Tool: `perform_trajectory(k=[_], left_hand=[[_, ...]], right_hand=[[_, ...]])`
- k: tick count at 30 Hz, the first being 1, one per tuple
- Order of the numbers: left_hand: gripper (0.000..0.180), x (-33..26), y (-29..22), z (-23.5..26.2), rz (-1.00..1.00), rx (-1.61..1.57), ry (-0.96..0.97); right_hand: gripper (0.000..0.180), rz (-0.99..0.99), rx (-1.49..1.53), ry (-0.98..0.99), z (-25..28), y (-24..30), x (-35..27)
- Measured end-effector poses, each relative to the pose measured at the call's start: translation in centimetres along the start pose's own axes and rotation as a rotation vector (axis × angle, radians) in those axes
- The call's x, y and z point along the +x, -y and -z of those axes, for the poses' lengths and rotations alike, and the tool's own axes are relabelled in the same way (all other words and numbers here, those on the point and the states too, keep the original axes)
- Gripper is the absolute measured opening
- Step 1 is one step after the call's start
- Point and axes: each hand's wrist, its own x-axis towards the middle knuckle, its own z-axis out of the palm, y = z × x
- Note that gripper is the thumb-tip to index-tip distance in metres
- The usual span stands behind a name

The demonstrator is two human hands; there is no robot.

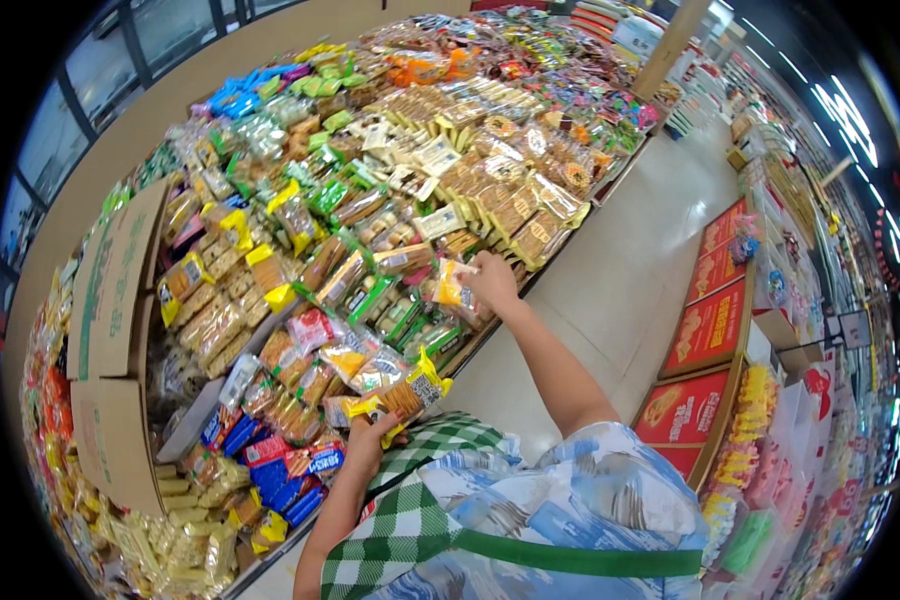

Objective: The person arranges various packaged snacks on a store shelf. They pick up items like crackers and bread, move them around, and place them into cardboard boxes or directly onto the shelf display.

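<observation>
My left hand (370, 437) grips a packet of biscuits with bright yellow ends (408, 393) close to my body, its fingers closed round the lower end. Farther forward, my right hand (492, 284) pinches a small orange-and-white snack packet (453, 284) at the near edge of the display. Below that packet lie green-and-clear wrapped snacks (402, 312). Between my hands are a red-and-white packet (311, 328) and several clear-wrapped biscuits (280, 352). Flat golden biscuit packs (540, 235) lie just beyond my right hand.
An opened cardboard box (110, 290) stands on the left of the heaped display. Blue-wrapped snacks (292, 497) lie beside my left forearm. An aisle floor (610, 270) runs along the right, with a red-panelled shelf (700, 335) across it. A post (670, 50) rises at the far end.
</observation>
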Motion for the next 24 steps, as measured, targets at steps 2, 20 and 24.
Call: perform_trajectory(k=[2, 20, 24], left_hand=[[0.062, 0.2, 0.1, -0.4, 0.037, 0.017, 0.007], [0.036, 0.8, -1.2, -1.3, 0.029, 0.119, 0.003], [0.033, 1.0, -1.1, -0.8, 0.033, 0.119, -0.021]], right_hand=[[0.035, -0.058, 0.01, 0.029, 0.4, -0.2, -0.3], [0.025, -0.182, 0.554, -0.023, 1.8, 0.6, -1.5], [0.024, -0.218, 0.699, 0.041, 1.2, 1.7, -1.4]])
